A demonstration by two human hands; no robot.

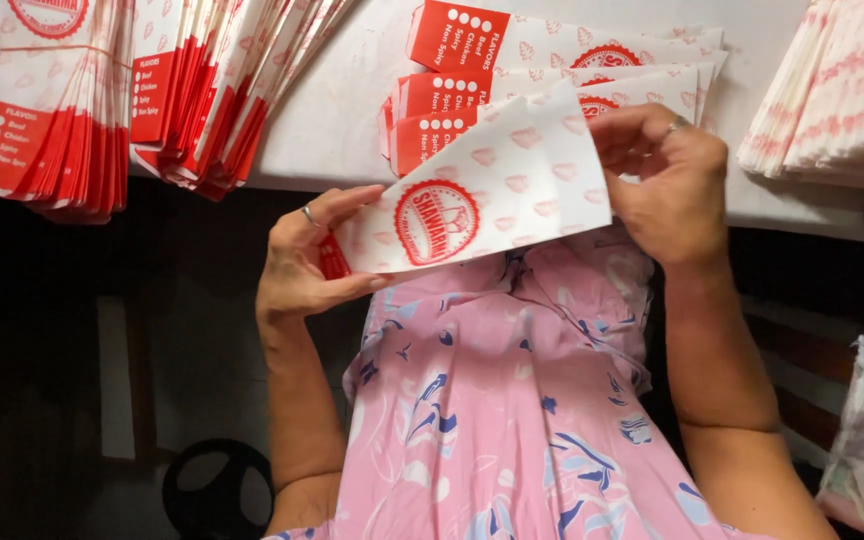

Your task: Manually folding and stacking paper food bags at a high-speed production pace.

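The person holds 1 flat paper bag (472, 200) with both hands, just above their lap and in front of the white table (332, 110). The bag is white with small pink shapes, a round red stamp in the middle and a red end. It is pressed flat, and I cannot tell if anything is inside. The left hand (307, 255) pinches the red end of the bag, thumb on top and fingers curled under, and it wears a ring. The right hand (667, 180) is closed on the other end, with the fingers bent over the edge, and it wears a ring too. Right behind the bag, a small pile of flat bags (552, 75) lies on the table. 2 tall stacks of red and white bags (142, 90) sit at the far left. Another stack of bags (832, 90) sits at the far right.
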